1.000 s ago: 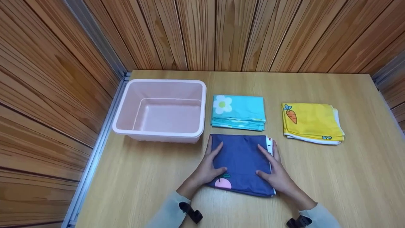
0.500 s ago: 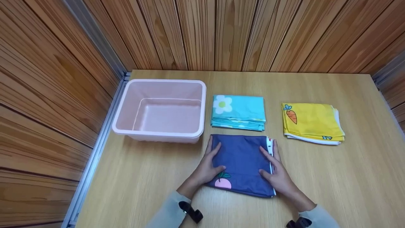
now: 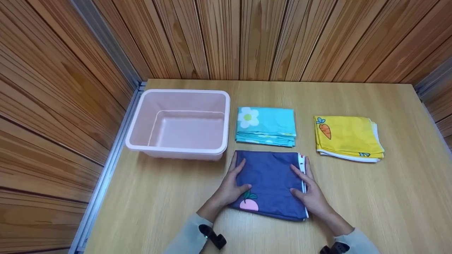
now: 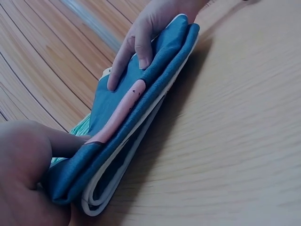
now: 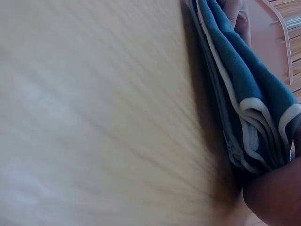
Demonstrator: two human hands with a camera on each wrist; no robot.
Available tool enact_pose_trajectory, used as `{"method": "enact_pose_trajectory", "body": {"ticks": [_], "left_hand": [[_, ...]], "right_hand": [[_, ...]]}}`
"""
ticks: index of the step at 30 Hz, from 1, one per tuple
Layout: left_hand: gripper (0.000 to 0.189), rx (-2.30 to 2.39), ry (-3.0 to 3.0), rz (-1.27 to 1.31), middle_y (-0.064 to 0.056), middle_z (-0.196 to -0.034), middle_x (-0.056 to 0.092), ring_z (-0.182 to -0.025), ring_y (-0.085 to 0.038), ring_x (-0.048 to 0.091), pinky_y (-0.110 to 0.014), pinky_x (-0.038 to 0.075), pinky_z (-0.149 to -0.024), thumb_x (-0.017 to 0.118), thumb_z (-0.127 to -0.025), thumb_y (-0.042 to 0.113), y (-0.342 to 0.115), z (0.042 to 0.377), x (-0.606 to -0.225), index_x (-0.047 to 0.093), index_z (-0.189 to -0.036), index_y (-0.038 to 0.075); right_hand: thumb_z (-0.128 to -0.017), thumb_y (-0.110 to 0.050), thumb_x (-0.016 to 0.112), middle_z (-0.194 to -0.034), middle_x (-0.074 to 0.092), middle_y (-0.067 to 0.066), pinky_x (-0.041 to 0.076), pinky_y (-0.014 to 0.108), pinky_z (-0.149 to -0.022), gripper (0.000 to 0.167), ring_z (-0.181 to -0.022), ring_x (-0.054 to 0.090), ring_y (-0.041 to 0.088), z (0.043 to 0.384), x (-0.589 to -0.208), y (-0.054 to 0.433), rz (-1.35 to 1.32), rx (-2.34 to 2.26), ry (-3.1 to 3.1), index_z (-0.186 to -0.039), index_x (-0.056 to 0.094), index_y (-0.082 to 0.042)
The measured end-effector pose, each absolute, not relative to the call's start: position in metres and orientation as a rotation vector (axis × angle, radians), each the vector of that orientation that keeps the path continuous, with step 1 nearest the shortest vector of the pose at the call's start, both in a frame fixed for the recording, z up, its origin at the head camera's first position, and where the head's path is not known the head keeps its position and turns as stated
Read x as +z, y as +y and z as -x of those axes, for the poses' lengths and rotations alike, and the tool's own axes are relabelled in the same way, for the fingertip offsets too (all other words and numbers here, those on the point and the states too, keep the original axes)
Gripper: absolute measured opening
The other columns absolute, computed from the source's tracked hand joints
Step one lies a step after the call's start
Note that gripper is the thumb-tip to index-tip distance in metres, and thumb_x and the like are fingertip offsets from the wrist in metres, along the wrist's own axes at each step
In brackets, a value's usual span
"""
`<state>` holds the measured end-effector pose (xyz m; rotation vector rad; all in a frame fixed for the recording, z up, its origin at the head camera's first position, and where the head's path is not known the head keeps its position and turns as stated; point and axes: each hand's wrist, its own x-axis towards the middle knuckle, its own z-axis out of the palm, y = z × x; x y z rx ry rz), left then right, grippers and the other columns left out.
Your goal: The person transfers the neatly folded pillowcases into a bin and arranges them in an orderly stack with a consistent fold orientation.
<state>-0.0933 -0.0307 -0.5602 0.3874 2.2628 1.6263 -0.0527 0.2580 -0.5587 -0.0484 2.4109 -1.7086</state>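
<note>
A dark blue folded cloth (image 3: pixel 270 180) with a pink fruit print near its front left corner and a white edge on the right lies before me in the head view. My left hand (image 3: pixel 227 190) grips its left side, thumb on top and the other fingers along the edge. On the opposite side my right hand (image 3: pixel 314 199) holds it the same way. Several stacked layers with white trim show in the right wrist view, where part of the right hand (image 5: pixel 277 195) wraps the near corner. The fingertips underneath are hidden.
A pale pink plastic basin (image 3: pixel 178 150) stands at the back left with nothing in it. Behind the blue cloth lies a folded turquoise cloth (image 3: pixel 270 121) with a white flower. Farther right is a folded yellow cloth (image 3: pixel 348 135) with carrots. Wood-panelled walls (image 3: pixel 261 38) border the table.
My right thumb and index finger have shifted slightly right towards the cloth's edge, and the left fingers slightly left. The blue cloth has hardly moved.
</note>
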Motion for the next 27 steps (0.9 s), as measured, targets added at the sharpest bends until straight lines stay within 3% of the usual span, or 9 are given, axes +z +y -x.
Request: {"method": "enact_pose_trajectory", "body": {"ticks": [21,27], "left_hand": [[0.079,1.659,2.236,-0.349,-0.003,-0.172,-0.005,-0.156,-0.030,-0.001,-0.046,0.016,-0.124,0.072,-0.093,0.003,-0.032,0.097,-0.550,0.030,-0.160,0.010],[0.079,1.712,2.216,-0.385,-0.007,-0.172,-0.004,-0.157,-0.031,-0.002,-0.047,0.016,-0.124,0.072,-0.093,0.002,-0.032,0.100,-0.544,0.030,-0.159,0.006]], "right_hand": [[-0.095,0.008,0.061,-0.170,-0.018,0.003,-0.006,0.062,-0.121,0.069,-0.154,-0.018,0.030,0.057,-0.542,0.261,0.021,-1.744,2.367,-0.157,0.039,-0.010],[-0.094,0.009,0.061,-0.170,-0.018,0.004,-0.007,0.060,-0.121,0.068,-0.154,-0.018,0.028,0.059,-0.535,0.262,0.036,-1.810,2.335,-0.157,0.038,-0.006]]}}
